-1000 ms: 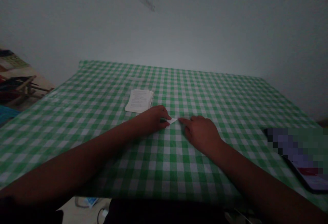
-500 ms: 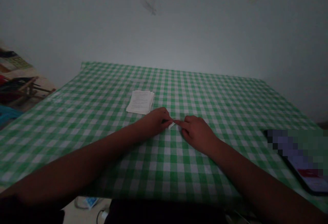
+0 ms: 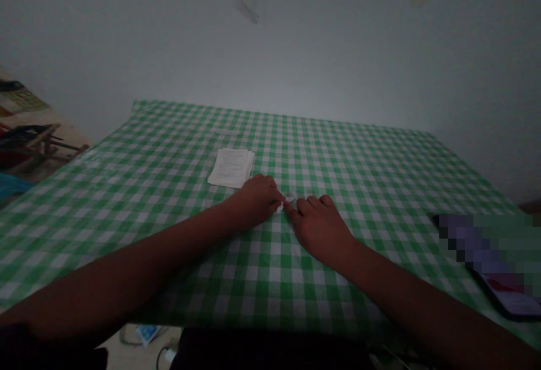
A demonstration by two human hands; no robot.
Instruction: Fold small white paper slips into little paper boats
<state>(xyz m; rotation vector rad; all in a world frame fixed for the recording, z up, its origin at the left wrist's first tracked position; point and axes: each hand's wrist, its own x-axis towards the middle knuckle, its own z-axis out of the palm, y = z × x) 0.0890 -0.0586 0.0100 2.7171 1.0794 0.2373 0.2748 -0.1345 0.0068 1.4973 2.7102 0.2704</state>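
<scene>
Pinched in fingers [image 3: 275, 196] of left hand [image 3: 257, 205], pressed flat by right hand [image 3: 322, 229]: tiny folded paper [image 3: 280, 207]. Light, flimsy, tearable; grip along crease.

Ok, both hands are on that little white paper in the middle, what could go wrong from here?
1. The small white paper is almost hidden between the left hand and right hand. In this dim light a fold may go crooked or tear.
2. The left hand sits close to the paper stack, so a nudge could scatter it.
3. The phone lies near the table's right edge, where the right forearm might knock it off.
</scene>
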